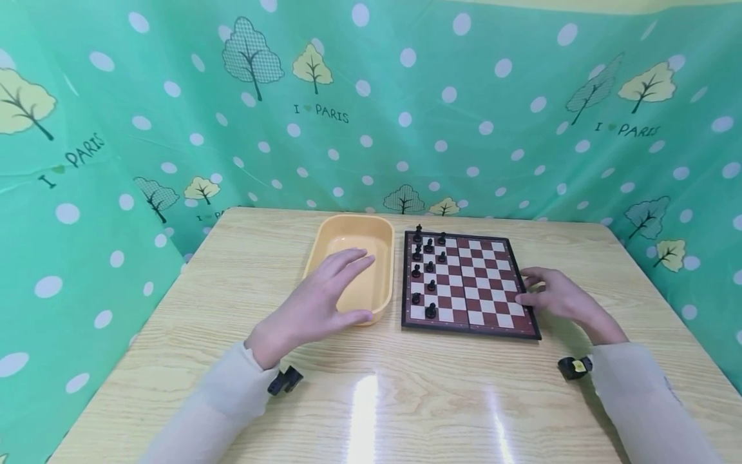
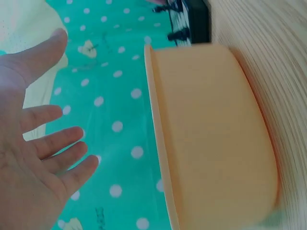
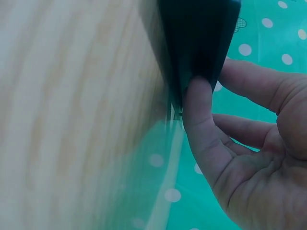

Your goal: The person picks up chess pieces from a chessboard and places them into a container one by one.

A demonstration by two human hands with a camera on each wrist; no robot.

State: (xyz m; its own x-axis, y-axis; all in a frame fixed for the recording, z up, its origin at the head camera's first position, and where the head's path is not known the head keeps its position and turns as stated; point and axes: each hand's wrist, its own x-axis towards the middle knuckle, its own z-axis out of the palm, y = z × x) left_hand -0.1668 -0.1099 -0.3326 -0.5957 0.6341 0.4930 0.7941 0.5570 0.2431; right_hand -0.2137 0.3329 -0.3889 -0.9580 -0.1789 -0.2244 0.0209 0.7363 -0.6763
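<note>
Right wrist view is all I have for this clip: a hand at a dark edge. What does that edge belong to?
Observer: A chessboard; the head view shows its red and white squares.

Reviewer: Any pieces on it?

Observer: Yes, black pieces, all on the half farther from the right hand.

Reviewer: And the other hand, is it holding anything?

Observer: No, the left hand is empty; the left wrist view shows a gap between it and the orange tray.
</note>
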